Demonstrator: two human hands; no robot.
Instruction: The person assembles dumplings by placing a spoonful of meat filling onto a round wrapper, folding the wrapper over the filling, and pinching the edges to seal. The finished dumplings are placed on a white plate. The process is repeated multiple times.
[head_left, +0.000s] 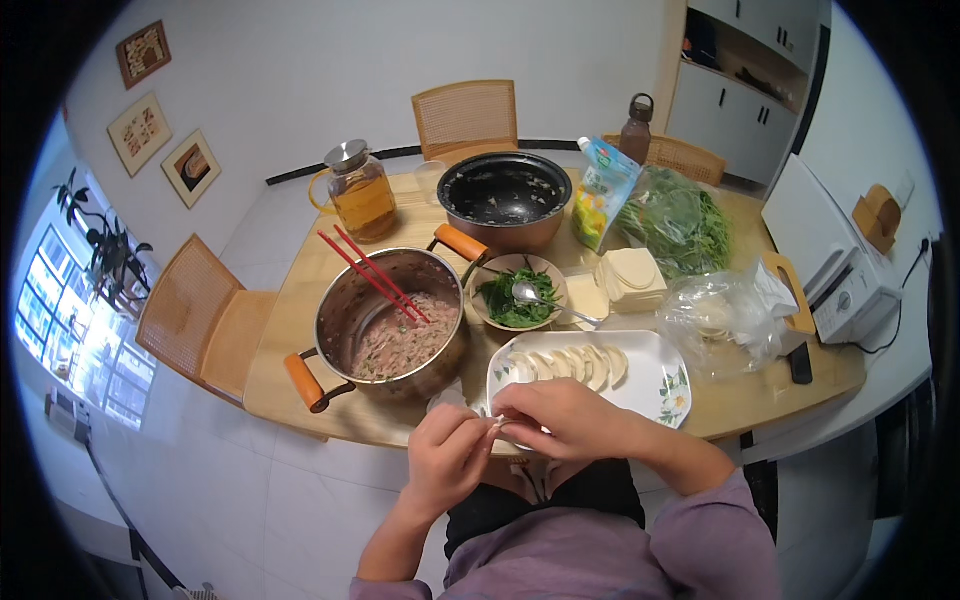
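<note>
My left hand (450, 454) and my right hand (566, 420) meet over the table's near edge, pinching a small dough dumpling (501, 422) between their fingertips; the fingers cover most of it. Just beyond, a white flowered plate (652, 360) bears a row of folded dumplings (574, 365). To the left stands a steel pot (326, 330) of minced meat filling (409, 341), red chopsticks (375, 277) leaning in it. Behind the plate, a bowl of chopped greens (499, 289) holds a metal spoon (527, 292). Stacked dough wrappers (634, 277) lie beside the bowl.
Farther back are a glass pitcher of amber liquid (364, 199), a dark empty pot (504, 191), a blue pouch (604, 191), a brown bottle (636, 131) and bagged leafy greens (675, 225). A clear plastic bag (720, 319) lies at right, near a white appliance (859, 292).
</note>
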